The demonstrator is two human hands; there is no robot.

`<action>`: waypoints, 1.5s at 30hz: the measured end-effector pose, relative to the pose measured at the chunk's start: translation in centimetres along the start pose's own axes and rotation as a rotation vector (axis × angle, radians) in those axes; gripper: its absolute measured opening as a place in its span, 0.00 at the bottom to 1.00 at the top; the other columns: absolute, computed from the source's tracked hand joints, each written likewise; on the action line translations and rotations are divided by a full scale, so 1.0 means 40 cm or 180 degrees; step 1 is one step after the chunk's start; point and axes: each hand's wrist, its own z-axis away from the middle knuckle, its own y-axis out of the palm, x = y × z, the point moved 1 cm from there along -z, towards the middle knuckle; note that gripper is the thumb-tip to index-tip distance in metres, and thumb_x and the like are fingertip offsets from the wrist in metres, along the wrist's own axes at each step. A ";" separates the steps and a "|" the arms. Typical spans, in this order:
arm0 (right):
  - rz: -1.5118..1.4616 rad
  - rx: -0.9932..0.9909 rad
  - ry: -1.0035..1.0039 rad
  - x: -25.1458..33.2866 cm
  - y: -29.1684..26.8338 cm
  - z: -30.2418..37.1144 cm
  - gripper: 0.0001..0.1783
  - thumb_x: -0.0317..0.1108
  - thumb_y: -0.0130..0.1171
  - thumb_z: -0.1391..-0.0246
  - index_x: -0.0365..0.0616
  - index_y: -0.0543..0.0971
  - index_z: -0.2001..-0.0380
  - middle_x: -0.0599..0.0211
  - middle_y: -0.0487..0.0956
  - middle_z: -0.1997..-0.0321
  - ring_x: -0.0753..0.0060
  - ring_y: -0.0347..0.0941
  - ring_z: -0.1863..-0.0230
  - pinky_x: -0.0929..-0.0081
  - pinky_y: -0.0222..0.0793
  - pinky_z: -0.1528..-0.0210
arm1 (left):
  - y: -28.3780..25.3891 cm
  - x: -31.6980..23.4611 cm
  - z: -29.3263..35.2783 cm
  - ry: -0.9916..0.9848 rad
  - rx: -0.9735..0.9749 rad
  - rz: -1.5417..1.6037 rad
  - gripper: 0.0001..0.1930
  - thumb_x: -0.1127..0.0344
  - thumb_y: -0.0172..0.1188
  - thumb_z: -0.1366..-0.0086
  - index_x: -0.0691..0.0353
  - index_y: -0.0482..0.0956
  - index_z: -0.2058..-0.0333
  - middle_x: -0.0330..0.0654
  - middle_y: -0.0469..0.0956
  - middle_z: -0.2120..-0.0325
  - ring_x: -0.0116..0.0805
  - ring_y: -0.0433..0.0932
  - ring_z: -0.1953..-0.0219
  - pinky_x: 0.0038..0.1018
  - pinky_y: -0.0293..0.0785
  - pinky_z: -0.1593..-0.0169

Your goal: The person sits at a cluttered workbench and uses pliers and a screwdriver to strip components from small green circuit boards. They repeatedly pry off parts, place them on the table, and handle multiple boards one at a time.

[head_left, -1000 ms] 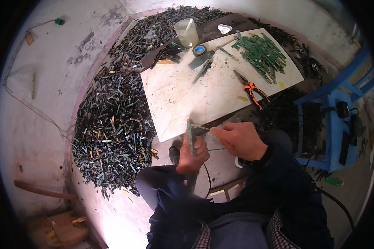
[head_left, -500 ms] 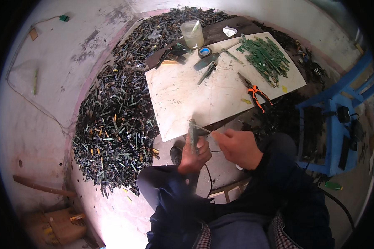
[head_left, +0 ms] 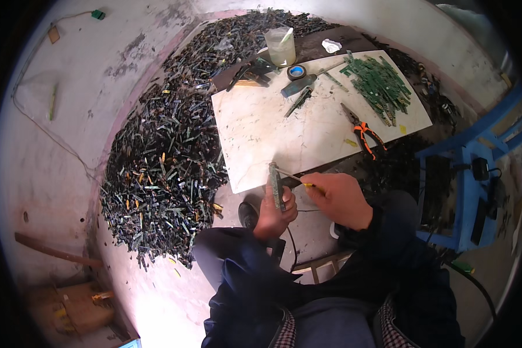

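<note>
One narrow, mottled green strip (head_left: 276,187), long axis near-to-far, far end tipped slightly left, sits gripped in the left hand (head_left: 271,219) by the near edge of the smooth pale board (head_left: 255,139), right hand (head_left: 343,198) pinching a slim, straight rod (head_left: 290,175).

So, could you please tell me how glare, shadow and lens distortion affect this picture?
In the head view, glare washes out the floor at lower left; in the same view, a soft shadow falls on the white board just beyond the left hand; toward the head view's rim, the blue chair looks bowed and the corners go black.
</note>
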 end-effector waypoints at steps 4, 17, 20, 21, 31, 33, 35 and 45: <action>0.0949 0.0329 -0.0429 0.008 0.001 0.004 0.11 0.30 0.58 0.50 0.42 0.80 0.62 0.60 0.79 0.73 0.58 0.74 0.76 0.71 0.68 0.76 | 0.004 -0.007 0.008 0.0003 -0.0141 -0.0051 0.27 0.34 0.35 0.33 0.52 0.62 0.76 0.31 0.55 0.85 0.24 0.52 0.87 0.22 0.49 0.83; -0.1618 0.0260 0.0981 -0.085 0.019 0.013 0.11 0.30 0.58 0.47 0.43 0.79 0.60 0.63 0.76 0.78 0.72 0.71 0.80 0.74 0.65 0.79 | 0.046 -0.014 0.002 -0.0051 -0.0589 -0.0350 0.30 0.33 0.31 0.33 0.53 0.61 0.79 0.32 0.54 0.88 0.24 0.49 0.90 0.22 0.48 0.85; 0.0019 0.0087 -0.0274 -0.049 0.007 0.021 0.11 0.30 0.59 0.49 0.46 0.80 0.61 0.62 0.77 0.76 0.65 0.73 0.78 0.73 0.67 0.77 | 0.033 -0.007 0.008 -0.0019 -0.0546 -0.0287 0.31 0.31 0.32 0.34 0.53 0.61 0.79 0.32 0.55 0.88 0.24 0.49 0.90 0.22 0.47 0.85; 0.0417 0.0148 -0.0503 -0.034 -0.001 0.018 0.11 0.30 0.59 0.50 0.46 0.80 0.61 0.62 0.78 0.75 0.64 0.73 0.78 0.73 0.68 0.76 | 0.029 -0.009 0.012 0.0003 -0.0528 -0.0272 0.30 0.33 0.32 0.33 0.53 0.61 0.78 0.32 0.55 0.88 0.24 0.49 0.90 0.22 0.47 0.86; -0.2576 0.0516 0.1708 -0.080 0.031 0.014 0.13 0.31 0.59 0.46 0.37 0.79 0.58 0.71 0.76 0.78 0.79 0.71 0.78 0.81 0.64 0.78 | 0.052 -0.011 0.004 -0.0004 -0.0795 -0.0502 0.30 0.34 0.33 0.32 0.53 0.61 0.81 0.32 0.55 0.90 0.24 0.51 0.91 0.23 0.47 0.86; -0.3284 0.0801 0.2679 -0.062 0.001 0.003 0.13 0.32 0.58 0.45 0.35 0.78 0.58 0.73 0.75 0.76 0.83 0.69 0.76 0.84 0.63 0.77 | 0.062 -0.015 0.006 -0.0047 -0.0843 -0.0468 0.30 0.34 0.33 0.32 0.53 0.61 0.81 0.32 0.55 0.90 0.24 0.50 0.91 0.23 0.47 0.86; -0.3252 0.0831 0.2674 -0.068 -0.003 0.004 0.13 0.32 0.58 0.45 0.37 0.79 0.58 0.71 0.75 0.77 0.83 0.69 0.77 0.81 0.64 0.78 | 0.065 -0.019 0.002 -0.0037 -0.0790 -0.0510 0.30 0.34 0.33 0.32 0.53 0.60 0.81 0.32 0.54 0.90 0.24 0.50 0.91 0.23 0.47 0.86; 0.0345 -0.0146 -0.0227 -0.022 0.025 0.032 0.13 0.29 0.60 0.50 0.48 0.79 0.59 0.60 0.77 0.75 0.57 0.75 0.75 0.68 0.70 0.74 | 0.051 -0.022 0.001 -0.0175 -0.0784 -0.0449 0.31 0.32 0.33 0.34 0.53 0.61 0.80 0.32 0.54 0.89 0.25 0.50 0.91 0.22 0.47 0.86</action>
